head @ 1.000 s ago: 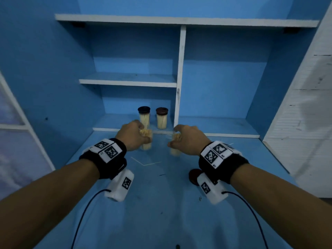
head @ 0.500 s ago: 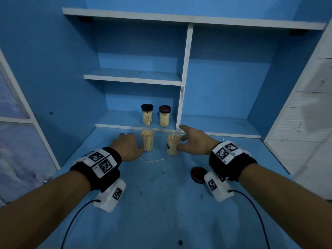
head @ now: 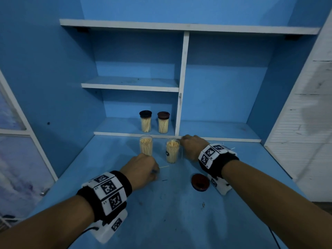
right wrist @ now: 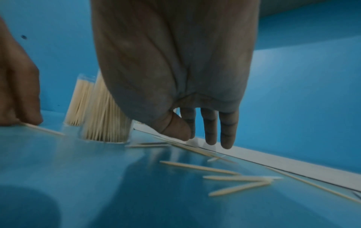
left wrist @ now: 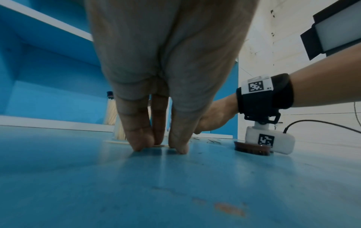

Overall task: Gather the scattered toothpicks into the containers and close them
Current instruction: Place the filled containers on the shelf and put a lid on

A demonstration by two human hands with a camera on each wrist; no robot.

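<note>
Your left hand [head: 142, 168] pinches down on a thin wooden toothpick [head: 164, 166] lying on the glossy blue bench [head: 170, 218]. Two uncapped clear cylindrical containers [head: 172, 151] stand beyond. Your right hand [right wrist: 175, 77] pinches among scattered toothpicks [right wrist: 199, 167], other fingers straight.

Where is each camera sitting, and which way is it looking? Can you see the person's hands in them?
Head: worn on the head, looking forward and down at the blue table, the shelves and two open toothpick jars; both forearms and hands show.
Left wrist: low under the left wrist, looking along the left hand, whose fingertips press the table; the right hand shows beyond.
Right wrist: low under the right wrist, looking along the right hand at scattered toothpicks; the left hand sits at the picture's left edge.
Shared: both wrist views show both hands; the head and left wrist views show the brown lid.
</note>
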